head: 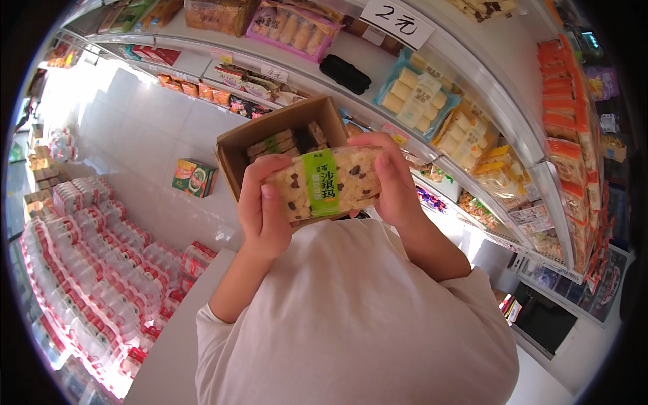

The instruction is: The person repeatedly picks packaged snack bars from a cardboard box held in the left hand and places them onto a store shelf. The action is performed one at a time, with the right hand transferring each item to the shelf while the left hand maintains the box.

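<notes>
Between both hands I hold a clear-wrapped pack of sachima pastry [349,185], pale with dark raisins and a green printed band. My left hand [263,202] grips its left end, thumb on the front face. Around the right end my right hand [397,182] is closed, with fingers over the top corner. Just beyond the pack is an open cardboard box [283,124]. More wrapped packs [273,144] lie inside it, one with a green band. The pack hides the near part of the box, so what carries the box cannot be seen.
Shelves with a metal edge [455,172] curve along the far and right sides, holding bagged rolls [417,96] and a black object [345,74]. A green carton [195,178] stands on the tiled floor [147,116]. Shrink-wrapped bottle packs [96,253] are stacked at left.
</notes>
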Action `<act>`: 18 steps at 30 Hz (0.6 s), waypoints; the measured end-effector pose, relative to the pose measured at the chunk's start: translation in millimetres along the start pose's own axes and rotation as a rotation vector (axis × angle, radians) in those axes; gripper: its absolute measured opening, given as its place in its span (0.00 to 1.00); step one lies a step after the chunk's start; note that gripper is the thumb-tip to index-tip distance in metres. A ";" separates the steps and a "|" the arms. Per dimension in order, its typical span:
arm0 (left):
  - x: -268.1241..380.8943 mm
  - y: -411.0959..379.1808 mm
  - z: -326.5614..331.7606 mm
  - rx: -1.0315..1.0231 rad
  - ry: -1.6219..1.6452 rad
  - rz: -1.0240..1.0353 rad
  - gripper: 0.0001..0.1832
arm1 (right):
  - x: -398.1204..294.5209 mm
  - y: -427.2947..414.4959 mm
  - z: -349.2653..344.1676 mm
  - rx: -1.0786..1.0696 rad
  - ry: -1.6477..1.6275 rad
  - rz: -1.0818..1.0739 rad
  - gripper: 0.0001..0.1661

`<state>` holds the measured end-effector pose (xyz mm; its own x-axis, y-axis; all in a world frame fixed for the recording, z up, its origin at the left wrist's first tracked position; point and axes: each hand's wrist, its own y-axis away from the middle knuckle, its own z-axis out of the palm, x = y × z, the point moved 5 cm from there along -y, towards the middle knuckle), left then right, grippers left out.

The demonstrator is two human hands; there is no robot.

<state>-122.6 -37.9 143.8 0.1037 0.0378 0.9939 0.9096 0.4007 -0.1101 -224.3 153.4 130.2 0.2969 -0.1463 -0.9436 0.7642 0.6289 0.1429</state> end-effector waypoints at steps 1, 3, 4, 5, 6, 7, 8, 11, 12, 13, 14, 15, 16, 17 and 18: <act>-2.5 -3.6 0.5 0.005 -0.111 0.215 0.20 | 2.7 0.5 4.6 -0.009 -0.142 0.118 0.29; -2.3 -1.3 2.0 -0.004 -0.186 0.413 0.20 | 7.4 -0.8 6.6 0.014 -0.220 0.199 0.29; -3.4 0.4 2.3 -0.017 -0.148 0.395 0.20 | 9.3 -1.5 7.1 0.027 -0.258 0.238 0.29; -3.8 1.8 2.6 -0.030 -0.111 0.377 0.20 | 9.5 -1.8 6.8 0.051 -0.221 0.231 0.28; -5.7 1.4 1.7 -0.012 -0.110 0.312 0.21 | 10.2 -0.8 6.8 0.077 -0.184 0.225 0.28; -6.9 1.0 0.6 0.007 -0.109 0.246 0.21 | 11.1 0.7 6.9 0.102 -0.146 0.218 0.27; -9.1 0.8 -0.6 0.025 -0.108 0.180 0.22 | 7.5 2.9 6.6 0.110 0.052 0.060 0.27; -22.1 0.0 -7.8 0.070 0.026 -0.039 0.21 | 3.9 12.1 11.3 0.111 0.450 -0.335 0.26; -19.6 -1.4 -9.3 0.070 0.011 -0.016 0.21 | 2.2 10.9 14.0 0.103 0.454 -0.416 0.26; -16.1 -1.6 -11.0 0.071 -0.004 0.007 0.21 | 0.9 11.0 15.8 0.096 0.458 -0.496 0.26; -13.0 -1.3 -12.8 0.071 -0.019 0.030 0.21 | 7.1 11.4 11.7 0.104 0.432 -0.423 0.28; -10.8 -2.0 -13.9 0.046 0.001 0.077 0.20 | 9.6 5.9 6.9 0.089 0.314 -0.318 0.28; -10.3 -2.0 -15.3 0.021 0.021 0.125 0.19 | 11.3 1.3 2.1 0.072 0.198 -0.211 0.29; -8.6 -2.2 -17.3 -0.005 0.040 0.173 0.17 | 12.0 -2.2 -2.8 0.053 0.083 -0.103 0.30; -5.8 -3.5 -17.3 -0.069 0.028 0.232 0.16 | 4.2 -7.2 -8.2 -0.046 0.060 -0.084 0.32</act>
<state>-119.5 -55.3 138.3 0.3230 0.0958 0.9415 0.8856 0.3203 -0.3364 -233.3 154.5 122.7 0.1972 -0.1550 -0.9680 0.7573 0.6511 0.0500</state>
